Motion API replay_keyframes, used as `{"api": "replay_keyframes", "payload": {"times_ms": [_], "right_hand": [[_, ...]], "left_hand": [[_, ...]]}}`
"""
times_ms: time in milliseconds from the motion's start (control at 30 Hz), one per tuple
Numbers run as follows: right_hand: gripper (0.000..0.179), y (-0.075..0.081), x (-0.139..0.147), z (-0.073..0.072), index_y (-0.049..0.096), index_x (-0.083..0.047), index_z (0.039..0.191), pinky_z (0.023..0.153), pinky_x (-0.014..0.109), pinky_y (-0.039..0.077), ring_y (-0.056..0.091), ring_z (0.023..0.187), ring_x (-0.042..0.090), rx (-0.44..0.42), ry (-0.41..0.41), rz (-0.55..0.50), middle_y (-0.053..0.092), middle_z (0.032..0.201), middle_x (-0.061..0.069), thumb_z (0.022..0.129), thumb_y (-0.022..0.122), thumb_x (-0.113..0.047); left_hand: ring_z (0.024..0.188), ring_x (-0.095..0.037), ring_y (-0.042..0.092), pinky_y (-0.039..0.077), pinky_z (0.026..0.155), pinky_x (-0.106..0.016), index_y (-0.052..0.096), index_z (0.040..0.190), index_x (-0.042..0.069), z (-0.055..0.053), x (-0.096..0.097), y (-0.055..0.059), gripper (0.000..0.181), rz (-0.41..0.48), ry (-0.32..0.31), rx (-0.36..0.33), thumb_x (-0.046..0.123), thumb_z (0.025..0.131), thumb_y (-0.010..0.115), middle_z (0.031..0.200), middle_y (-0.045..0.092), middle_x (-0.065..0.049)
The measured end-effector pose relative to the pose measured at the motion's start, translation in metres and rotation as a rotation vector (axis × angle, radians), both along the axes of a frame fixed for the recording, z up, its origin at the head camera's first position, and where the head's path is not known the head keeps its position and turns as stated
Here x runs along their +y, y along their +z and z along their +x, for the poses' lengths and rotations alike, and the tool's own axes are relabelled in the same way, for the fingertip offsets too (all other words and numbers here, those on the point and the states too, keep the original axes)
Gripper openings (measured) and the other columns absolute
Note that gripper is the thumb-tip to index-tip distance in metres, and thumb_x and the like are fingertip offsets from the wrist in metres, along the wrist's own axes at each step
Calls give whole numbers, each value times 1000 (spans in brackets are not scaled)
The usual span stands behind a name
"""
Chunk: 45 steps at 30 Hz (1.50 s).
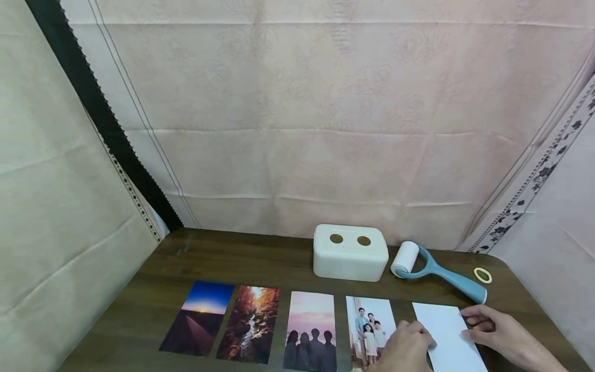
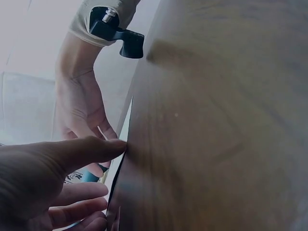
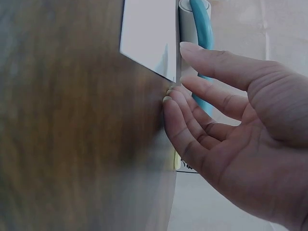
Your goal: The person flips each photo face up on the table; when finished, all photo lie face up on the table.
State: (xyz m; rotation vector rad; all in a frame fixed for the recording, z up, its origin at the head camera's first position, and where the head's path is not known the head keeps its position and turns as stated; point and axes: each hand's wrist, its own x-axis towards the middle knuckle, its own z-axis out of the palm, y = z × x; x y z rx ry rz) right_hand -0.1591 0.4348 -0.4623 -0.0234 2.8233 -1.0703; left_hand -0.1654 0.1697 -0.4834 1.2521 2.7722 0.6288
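Note:
A white card (image 1: pixel 447 330), blank on top, lies on the table at the right end of a row of photos. My left hand (image 1: pixel 409 346) is at its left side; in the left wrist view the thumb (image 2: pixel 113 148) touches the card's edge, the other fingers extended below. This hand overlaps part of the family photo (image 1: pixel 369 325). At the card's right edge is my right hand (image 1: pixel 497 330), thumb and index fingertip beside the edge. The right wrist view shows this hand's fingers (image 3: pixel 180 115) loosely bent near the card's corner, holding nothing.
Further left lie a silhouette photo (image 1: pixel 310 328), an autumn stream photo (image 1: pixel 249 323) and a sunset road photo (image 1: pixel 200 315). Behind the row stand a white box (image 1: pixel 350 256) with two holes and a blue-handled lint roller (image 1: pixel 441 274). A yellow ring (image 1: pixel 483 275) lies at right.

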Motion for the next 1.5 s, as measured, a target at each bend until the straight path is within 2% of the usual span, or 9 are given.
{"api": "replay_keyframes", "payload": {"times_ms": [167, 400, 567, 800, 1000, 1100, 1267, 1400, 1500], "right_hand": [[40, 2, 0, 1, 63, 13, 127, 74, 27, 56, 58, 87, 0, 21, 11, 9, 66, 113, 8, 98, 77, -12], [44, -1, 8, 2, 61, 15, 129, 74, 27, 56, 59, 87, -1, 2, 36, -9, 67, 114, 9, 100, 75, -14], [43, 0, 11, 2, 63, 14, 129, 75, 27, 56, 60, 88, -1, -29, 29, 6, 68, 115, 8, 101, 74, -17], [33, -1, 21, 4, 66, 14, 123, 72, 25, 54, 57, 85, -5, 48, 114, 46, 68, 107, 4, 101, 72, -9], [32, -2, 29, 4, 65, 14, 122, 70, 25, 53, 57, 82, 0, -9, 167, -21, 65, 100, 3, 100, 72, -8], [32, -2, 31, 5, 65, 13, 120, 70, 25, 53, 56, 81, 2, -45, 157, -44, 64, 99, 5, 99, 74, -8], [29, -4, 34, 6, 67, 12, 119, 71, 26, 53, 57, 82, 1, -40, 163, -21, 67, 101, 5, 99, 73, -8], [30, -4, 38, 5, 66, 16, 122, 72, 27, 56, 62, 85, 2, -43, 227, -74, 70, 108, 8, 102, 70, -6], [31, -3, 42, 5, 60, 23, 124, 73, 29, 57, 66, 88, 5, -69, 291, -172, 71, 112, 3, 104, 65, -1]], "left_hand": [[87, 2, 48, 37, 71, -9, 82, 115, 23, 0, -1, -1, 41, 18, -10, 31, 45, 82, 91, 109, 64, 16], [89, 2, 48, 39, 72, -9, 82, 118, 22, -1, 0, -1, 45, 16, -14, 23, 47, 81, 91, 111, 65, 15], [92, 1, 50, 40, 74, -9, 81, 119, 23, -2, 0, -2, 45, 6, -14, -7, 48, 82, 90, 114, 65, 16], [93, 1, 51, 44, 74, -12, 82, 118, 25, -2, 3, 1, 40, 8, 24, -77, 46, 85, 88, 110, 63, 17], [94, 1, 53, 45, 76, -13, 82, 114, 28, 0, 4, 3, 33, 19, 58, -77, 42, 85, 89, 105, 63, 18], [94, 1, 53, 44, 78, -13, 82, 112, 28, -1, 4, 3, 31, 23, 51, -68, 41, 85, 89, 105, 64, 19], [94, 2, 52, 43, 77, -12, 82, 112, 27, -1, 3, 3, 32, 34, 30, -70, 42, 85, 90, 105, 64, 18], [94, 2, 51, 43, 77, -12, 82, 113, 28, -1, 1, 3, 34, 15, 26, -68, 46, 85, 89, 106, 62, 18], [94, 3, 50, 42, 76, -12, 82, 114, 28, -1, 1, 3, 35, 2, 20, -74, 47, 86, 88, 106, 60, 18]]}}
